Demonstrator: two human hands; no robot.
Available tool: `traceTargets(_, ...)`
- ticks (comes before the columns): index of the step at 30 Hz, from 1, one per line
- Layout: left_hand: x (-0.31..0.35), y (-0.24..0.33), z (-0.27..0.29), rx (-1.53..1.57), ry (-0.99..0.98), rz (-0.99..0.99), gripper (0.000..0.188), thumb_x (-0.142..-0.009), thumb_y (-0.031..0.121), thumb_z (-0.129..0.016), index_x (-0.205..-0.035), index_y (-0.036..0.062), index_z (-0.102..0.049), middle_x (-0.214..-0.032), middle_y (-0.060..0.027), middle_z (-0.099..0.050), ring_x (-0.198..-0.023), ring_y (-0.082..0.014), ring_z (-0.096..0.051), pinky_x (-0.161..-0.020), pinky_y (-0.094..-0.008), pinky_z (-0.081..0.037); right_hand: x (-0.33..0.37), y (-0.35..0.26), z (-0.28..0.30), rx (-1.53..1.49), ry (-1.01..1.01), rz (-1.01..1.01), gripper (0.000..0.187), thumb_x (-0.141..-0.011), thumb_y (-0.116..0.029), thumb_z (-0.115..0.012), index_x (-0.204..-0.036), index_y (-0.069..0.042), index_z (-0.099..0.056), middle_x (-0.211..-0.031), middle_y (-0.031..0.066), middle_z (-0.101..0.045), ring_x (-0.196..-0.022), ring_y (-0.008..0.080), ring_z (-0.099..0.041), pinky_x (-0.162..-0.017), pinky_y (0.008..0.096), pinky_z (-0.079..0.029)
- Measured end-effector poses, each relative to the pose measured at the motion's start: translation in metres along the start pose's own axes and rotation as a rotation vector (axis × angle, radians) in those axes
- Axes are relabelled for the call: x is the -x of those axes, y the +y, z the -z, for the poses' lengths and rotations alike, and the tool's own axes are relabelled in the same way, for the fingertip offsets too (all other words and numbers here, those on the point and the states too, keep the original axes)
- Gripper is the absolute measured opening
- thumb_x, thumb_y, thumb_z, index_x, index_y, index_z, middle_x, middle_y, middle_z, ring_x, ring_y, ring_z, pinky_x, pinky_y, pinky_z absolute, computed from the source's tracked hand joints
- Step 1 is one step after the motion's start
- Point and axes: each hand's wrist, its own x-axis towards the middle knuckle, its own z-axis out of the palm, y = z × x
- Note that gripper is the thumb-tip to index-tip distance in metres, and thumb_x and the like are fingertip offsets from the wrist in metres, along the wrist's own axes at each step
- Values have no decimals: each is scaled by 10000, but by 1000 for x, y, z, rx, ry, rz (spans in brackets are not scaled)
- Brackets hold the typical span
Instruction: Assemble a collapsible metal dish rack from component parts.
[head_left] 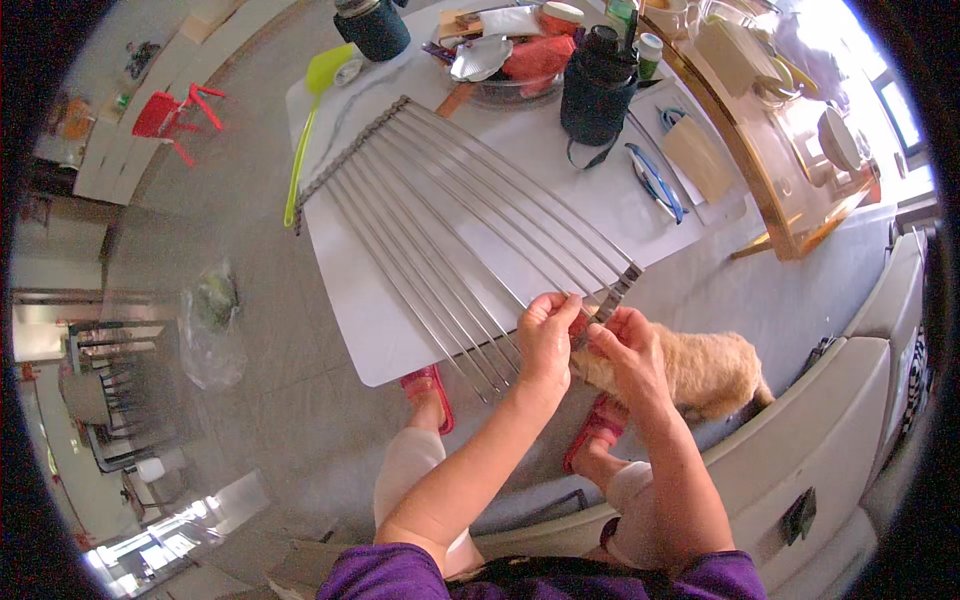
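Rods (443,226), skinny shiny metal ones, fan out over smooth white tabletop (385,345) just past the left hand (547,338) and right hand (634,352), both pinching at a flat dark strip (622,288) linking some near tips.

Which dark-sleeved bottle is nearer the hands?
The black-lidded bottle right of the metal rod rack, strap at its base. The other bottle stands farther off, near the lime-green long-handled tool.

The rods (517,180) are silver-grey; the end strip (352,150) is dark grey. The counter (360,330) is white. The paddle (325,68) is lime green, the bottle (595,108) black, the tool (655,185) blue and silver. The stool (157,116) and slippers (597,428) are red, the trousers (408,465) pale beige, the sleeves (385,575) purple, the cat (715,370) ginger, the sofa (850,375) off-white.
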Motion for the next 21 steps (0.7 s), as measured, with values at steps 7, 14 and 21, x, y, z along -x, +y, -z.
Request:
traceTargets(7,-4,2,11,-143,-19,-33,130,-840,152,-604,-802,29,-587,-768,-50,-627,-671,-103,-557,-631,-230,-433,1,5,5,80,-249,-73,181,-838,-164,-613,-868,-8,-528,-744,10,-533,-692,87,-496,-599,233,-411)
traceTargets(14,17,17,43,-397,73,-124,165,-904,151,-510,-851,6,-565,-842,-80,-608,-721,-144,-587,-684,-267,-496,-13,11,22,128,-254,-20,230,-875,-211,-558,-827,13,-533,-689,44,-560,-661,112,-513,-585,269,-424)
traceTargets(21,27,6,46,-477,26,49,197,-924,150,-470,-1029,-17,-472,-936,-124,-574,-642,-198,-605,-579,-330,-539,-12,-1,21,183,-305,-45,257,-875,-230,-561,-796,15,-552,-698,59,-593,-664,122,-541,-597,276,-439)
